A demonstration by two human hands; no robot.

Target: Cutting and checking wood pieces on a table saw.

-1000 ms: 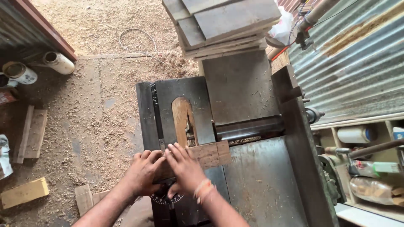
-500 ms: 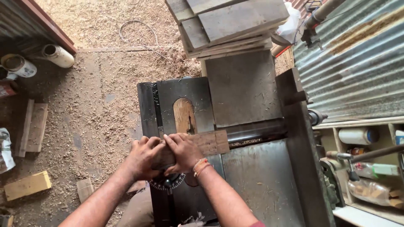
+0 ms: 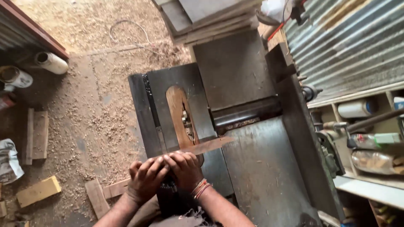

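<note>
A thin wooden strip (image 3: 198, 148) is pressed flat on the saw's dark metal surface (image 3: 261, 176) by the left hand (image 3: 145, 178) and right hand (image 3: 183, 168), fingers curled side by side over its near end, just behind the wooden blade insert (image 3: 179, 113), so it is kept steady

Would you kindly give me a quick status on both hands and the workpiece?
Left hand and right hand pressing on the wooden strip. Strip flat on saw table, beside the oval insert. Nothing blocking.
</note>
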